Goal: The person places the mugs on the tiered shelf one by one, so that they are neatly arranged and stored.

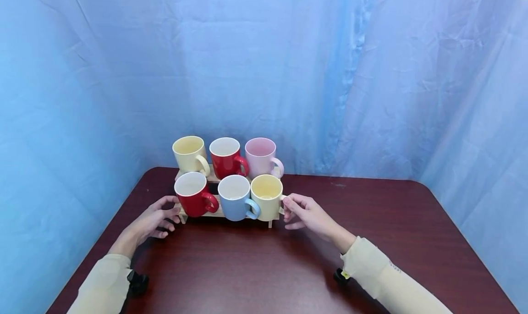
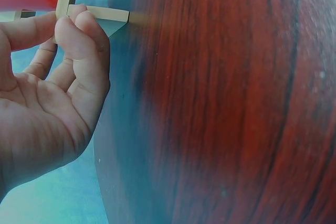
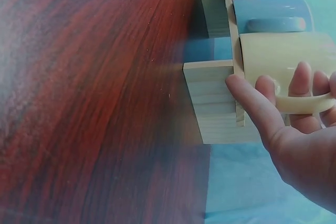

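Observation:
A two-tier wooden rack [image 1: 214,214] bears several mugs. On its front tier stand a red mug [image 1: 192,199], a light blue mug [image 1: 234,199] and a yellow mug [image 1: 264,199]. My left hand [image 1: 154,220] pinches the rack's left end by the red mug; in the left wrist view its fingertips [image 2: 79,22] meet at the wooden corner. At the other end my right hand [image 1: 307,213] holds the yellow mug's handle [image 3: 304,104]. Fingers pass behind that handle, while the lowest finger [image 3: 247,93] touches the shelf edge. My right thumb's contact is partly hidden.
Behind, on the upper tier, are another yellow mug [image 1: 187,156], a red mug [image 1: 224,162] and a pink mug [image 1: 260,160], handles toward the right. The dark red wooden table [image 1: 247,268] has rounded far corners. Light blue curtains [image 1: 264,66] hang around it.

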Action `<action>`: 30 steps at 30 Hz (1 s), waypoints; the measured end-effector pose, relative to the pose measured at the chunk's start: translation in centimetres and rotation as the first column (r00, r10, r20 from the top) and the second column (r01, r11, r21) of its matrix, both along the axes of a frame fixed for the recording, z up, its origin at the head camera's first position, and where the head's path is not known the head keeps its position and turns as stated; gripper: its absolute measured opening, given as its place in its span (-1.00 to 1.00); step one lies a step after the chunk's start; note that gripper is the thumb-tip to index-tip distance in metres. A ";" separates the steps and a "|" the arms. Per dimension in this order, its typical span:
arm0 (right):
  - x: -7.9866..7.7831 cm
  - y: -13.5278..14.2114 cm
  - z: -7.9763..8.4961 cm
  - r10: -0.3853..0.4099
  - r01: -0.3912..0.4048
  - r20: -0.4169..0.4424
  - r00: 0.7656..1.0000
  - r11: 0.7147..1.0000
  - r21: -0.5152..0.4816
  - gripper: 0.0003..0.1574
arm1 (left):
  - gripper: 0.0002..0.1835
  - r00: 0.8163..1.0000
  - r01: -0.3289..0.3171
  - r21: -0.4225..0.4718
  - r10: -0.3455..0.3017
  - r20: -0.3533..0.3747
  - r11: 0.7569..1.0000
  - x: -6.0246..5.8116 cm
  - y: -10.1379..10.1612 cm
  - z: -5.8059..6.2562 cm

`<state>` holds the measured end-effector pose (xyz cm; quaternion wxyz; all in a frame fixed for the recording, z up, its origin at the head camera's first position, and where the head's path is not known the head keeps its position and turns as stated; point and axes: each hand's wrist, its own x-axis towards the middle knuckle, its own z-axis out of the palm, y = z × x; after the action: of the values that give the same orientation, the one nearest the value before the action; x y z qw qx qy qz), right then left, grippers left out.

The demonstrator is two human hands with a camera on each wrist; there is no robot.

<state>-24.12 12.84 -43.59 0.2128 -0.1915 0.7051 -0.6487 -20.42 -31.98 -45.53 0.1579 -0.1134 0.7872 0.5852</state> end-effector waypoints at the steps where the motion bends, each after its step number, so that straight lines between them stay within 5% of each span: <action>1: 0.0 0.0 0.0 -0.003 0.003 0.000 1.000 1.000 -0.001 -0.40 | -0.46 1.000 0.000 0.000 0.000 0.000 1.000 0.0 0.0 0.0; 20: -0.4 -0.5 -0.1 0.001 0.000 -0.014 1.000 1.000 0.031 -0.45 | -0.43 1.000 0.017 -0.020 -0.016 0.009 1.000 -0.3 -0.3 0.0; 30: -0.6 0.0 1.3 0.027 -0.005 -0.107 0.994 0.980 0.200 -0.56 | -0.48 0.994 0.112 -0.131 -0.114 -0.005 0.985 -0.6 -0.2 1.1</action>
<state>-24.77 12.87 -42.29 0.1973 -0.2102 0.7755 -0.5616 -20.99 -32.17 -44.41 0.1781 -0.0751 0.8300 0.5232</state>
